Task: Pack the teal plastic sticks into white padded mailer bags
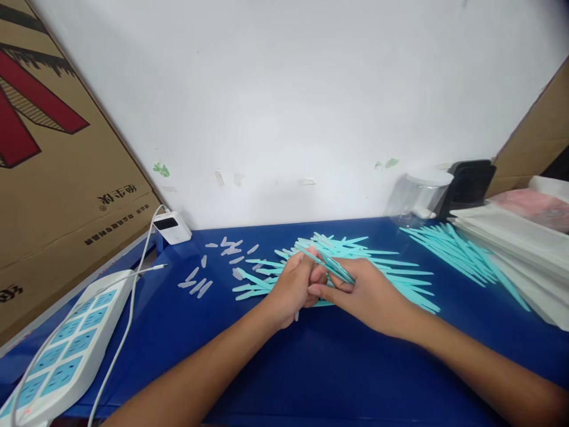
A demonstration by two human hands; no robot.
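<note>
My right hand [371, 296] is closed around several thin turquoise eyebrow razors [336, 268], their ends pointing up and left. Against it, my left hand [284, 293] is curled with the thumb up, touching the razor ends. A pale translucent cap [297, 316] pokes out below the left palm; what else those fingers enclose is hidden. Behind both hands spreads a loose pile of turquoise razors [406, 273], partly covered by them. Small translucent caps [203, 289] lie scattered to the left of the pile.
A second bunch of razors [462, 255] lies at right, beside stacked white sheets [511, 255]. Behind stand a clear lidded jar [422, 193] and a black holder [466, 187]. At left are a power strip [73, 344], white cable, white device [173, 228] and cardboard box [66, 196].
</note>
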